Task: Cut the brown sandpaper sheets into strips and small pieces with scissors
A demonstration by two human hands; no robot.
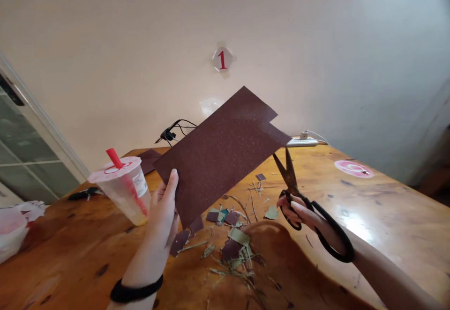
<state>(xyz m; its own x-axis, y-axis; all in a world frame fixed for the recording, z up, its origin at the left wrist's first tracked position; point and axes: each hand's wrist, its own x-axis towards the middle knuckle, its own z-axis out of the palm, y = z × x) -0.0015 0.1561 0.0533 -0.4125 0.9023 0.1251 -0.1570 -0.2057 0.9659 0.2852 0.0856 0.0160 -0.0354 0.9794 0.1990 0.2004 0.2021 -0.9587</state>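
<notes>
My left hand (pixel 166 207) grips a dark brown sheet (pixel 221 153) by its lower left corner, thumb on the front face. The sheet is held up at a tilt above the table, and a notch shows in its upper right edge. In my right hand (pixel 298 211) is a pair of scissors (pixel 290 174) with black handles, its blades parted and pointing up close under the sheet's right corner. Whether the blade tips touch the sheet I cannot tell. Cut scraps (pixel 240 236) in brown and green lie below, mixed with dry stalks (pixel 246 272).
A plastic cup (pixel 123 190) with a red straw stands left on the wooden table (pixel 386 216). Behind the sheet are another brown piece (pixel 149 159), black cables (pixel 168 135) and a white power strip (pixel 303 142). A pink round sticker (pixel 353 168) is at right, a white bag (pixel 17 225) at far left.
</notes>
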